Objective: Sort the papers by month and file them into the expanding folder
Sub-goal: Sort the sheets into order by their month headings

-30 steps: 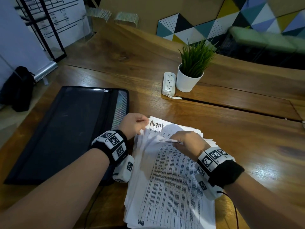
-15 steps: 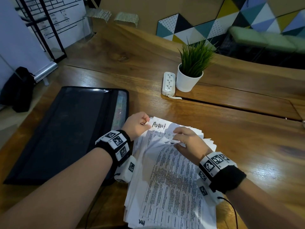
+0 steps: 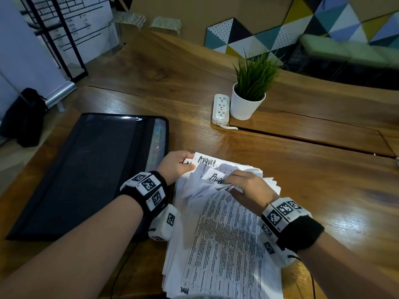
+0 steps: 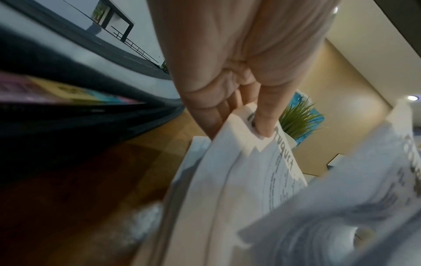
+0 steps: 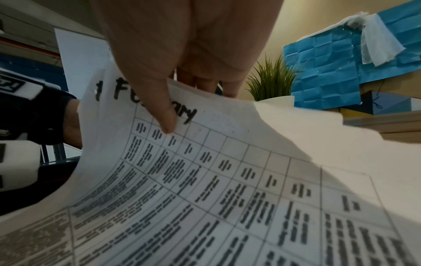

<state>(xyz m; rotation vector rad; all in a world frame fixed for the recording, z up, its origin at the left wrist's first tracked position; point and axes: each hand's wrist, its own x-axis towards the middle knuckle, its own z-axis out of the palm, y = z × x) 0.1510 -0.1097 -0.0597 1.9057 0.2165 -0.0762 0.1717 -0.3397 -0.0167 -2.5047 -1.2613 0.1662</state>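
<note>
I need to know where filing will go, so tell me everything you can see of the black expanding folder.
The expanding folder is a flat, black, rectangular case with rounded corners, its top looking like dark mesh or fabric. It lies flat on the wooden table, left of the paper stack. A dark band runs lengthwise near its right side, and along that edge pale, coloured dividers show through; the left wrist view shows them pink, yellow and teal. Neither hand clearly touches it; the left hand is just beside its right edge.
</note>
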